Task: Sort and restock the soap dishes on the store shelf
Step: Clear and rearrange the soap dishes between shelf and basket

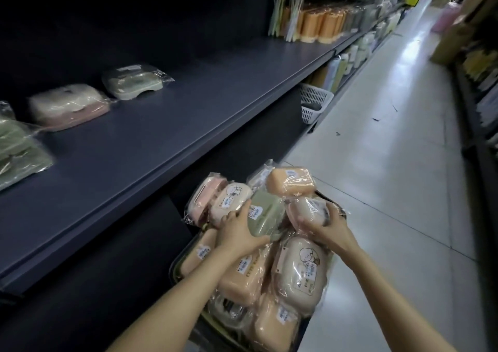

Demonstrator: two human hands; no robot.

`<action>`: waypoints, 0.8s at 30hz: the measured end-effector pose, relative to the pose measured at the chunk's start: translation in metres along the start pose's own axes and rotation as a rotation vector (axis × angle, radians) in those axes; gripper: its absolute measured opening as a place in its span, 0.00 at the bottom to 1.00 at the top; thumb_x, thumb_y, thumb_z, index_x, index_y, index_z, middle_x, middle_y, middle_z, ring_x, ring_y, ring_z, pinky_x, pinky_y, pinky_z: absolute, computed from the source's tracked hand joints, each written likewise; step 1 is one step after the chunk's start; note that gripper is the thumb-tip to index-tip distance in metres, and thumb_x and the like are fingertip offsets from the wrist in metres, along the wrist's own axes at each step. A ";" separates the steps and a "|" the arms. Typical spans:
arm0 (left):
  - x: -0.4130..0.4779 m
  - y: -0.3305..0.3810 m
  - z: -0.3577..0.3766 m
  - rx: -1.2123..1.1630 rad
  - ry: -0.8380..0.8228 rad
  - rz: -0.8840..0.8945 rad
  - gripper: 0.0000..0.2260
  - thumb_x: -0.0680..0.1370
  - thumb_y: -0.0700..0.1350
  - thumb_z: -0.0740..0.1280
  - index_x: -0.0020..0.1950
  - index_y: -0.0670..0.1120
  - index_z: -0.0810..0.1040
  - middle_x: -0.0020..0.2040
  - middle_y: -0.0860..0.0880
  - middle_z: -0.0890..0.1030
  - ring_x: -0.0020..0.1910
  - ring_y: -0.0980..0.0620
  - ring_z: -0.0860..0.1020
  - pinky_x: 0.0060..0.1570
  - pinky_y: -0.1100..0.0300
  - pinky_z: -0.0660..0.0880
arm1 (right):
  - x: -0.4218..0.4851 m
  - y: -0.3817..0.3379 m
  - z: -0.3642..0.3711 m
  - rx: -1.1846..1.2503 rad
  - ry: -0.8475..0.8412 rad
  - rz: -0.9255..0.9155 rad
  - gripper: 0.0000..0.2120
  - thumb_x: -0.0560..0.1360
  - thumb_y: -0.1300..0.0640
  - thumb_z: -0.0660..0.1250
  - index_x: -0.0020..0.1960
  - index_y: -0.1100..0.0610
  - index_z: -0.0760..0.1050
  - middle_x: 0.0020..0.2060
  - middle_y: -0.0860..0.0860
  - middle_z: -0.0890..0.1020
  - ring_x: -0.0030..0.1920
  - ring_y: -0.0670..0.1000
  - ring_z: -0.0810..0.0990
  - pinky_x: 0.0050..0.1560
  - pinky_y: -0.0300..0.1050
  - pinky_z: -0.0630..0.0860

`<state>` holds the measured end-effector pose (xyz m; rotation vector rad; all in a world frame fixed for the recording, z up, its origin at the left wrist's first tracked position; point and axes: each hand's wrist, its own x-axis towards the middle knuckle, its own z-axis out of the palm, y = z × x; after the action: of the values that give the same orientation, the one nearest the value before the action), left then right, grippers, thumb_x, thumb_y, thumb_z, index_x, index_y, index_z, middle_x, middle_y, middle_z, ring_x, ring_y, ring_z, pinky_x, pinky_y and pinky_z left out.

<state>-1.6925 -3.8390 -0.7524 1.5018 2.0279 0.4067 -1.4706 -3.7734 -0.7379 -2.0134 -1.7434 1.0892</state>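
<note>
white basket (314,103) stands beyond the heaped soap dishes (297,269), under the shelf (194,100).

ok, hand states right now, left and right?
Left hand: grips the green dish.
Right hand: grips a pale pink dish.

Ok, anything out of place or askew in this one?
Wrapped soap dishes are heaped at all angles above the bin rim, an orange dish perched on top. The shelf dishes lie skewed, unevenly spaced. Small dark scraps litter the aisle floor.
</note>
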 end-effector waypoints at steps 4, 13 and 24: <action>-0.009 -0.006 -0.005 -0.089 0.080 0.020 0.43 0.68 0.60 0.72 0.77 0.53 0.54 0.69 0.46 0.70 0.67 0.44 0.68 0.66 0.50 0.67 | -0.009 -0.009 0.000 0.048 0.077 -0.017 0.55 0.50 0.30 0.66 0.74 0.49 0.60 0.66 0.56 0.72 0.63 0.58 0.74 0.62 0.56 0.74; -0.074 -0.012 -0.088 -0.078 0.279 0.122 0.38 0.69 0.61 0.71 0.76 0.59 0.59 0.70 0.53 0.68 0.67 0.50 0.66 0.63 0.61 0.62 | -0.044 -0.035 -0.017 0.186 0.194 -0.100 0.48 0.56 0.35 0.67 0.72 0.53 0.63 0.64 0.57 0.76 0.61 0.60 0.75 0.61 0.60 0.74; -0.169 -0.058 -0.227 0.366 0.748 0.065 0.39 0.62 0.68 0.57 0.69 0.52 0.72 0.59 0.47 0.77 0.56 0.42 0.74 0.54 0.51 0.71 | -0.084 -0.169 0.025 0.244 0.093 -0.546 0.42 0.61 0.34 0.72 0.70 0.45 0.64 0.61 0.51 0.75 0.59 0.53 0.77 0.59 0.58 0.76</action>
<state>-1.8409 -3.9957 -0.5609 1.8160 2.7476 0.7404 -1.6111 -3.8173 -0.6174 -1.3084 -1.8466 0.9462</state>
